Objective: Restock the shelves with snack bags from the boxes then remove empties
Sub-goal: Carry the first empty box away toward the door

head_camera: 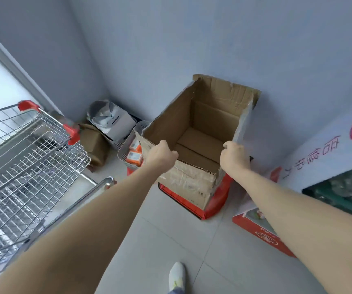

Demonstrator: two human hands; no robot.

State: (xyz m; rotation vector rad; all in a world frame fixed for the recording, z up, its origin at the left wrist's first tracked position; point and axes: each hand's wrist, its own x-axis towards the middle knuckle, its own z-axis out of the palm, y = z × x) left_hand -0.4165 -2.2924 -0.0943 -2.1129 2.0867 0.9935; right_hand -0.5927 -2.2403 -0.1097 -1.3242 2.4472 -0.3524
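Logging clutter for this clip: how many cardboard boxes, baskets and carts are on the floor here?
Brown cardboard boxes: 2, the open empty box held by left hand and right hand, and a closed box
Grey baskets: 2
Shopping carts: 1
Total: 5

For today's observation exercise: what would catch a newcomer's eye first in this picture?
The open, empty brown cardboard box in the middle, standing on a red plastic crate by the wall. The left hand and right hand grip its near flaps. A wire shopping trolley with red corners fills the left.
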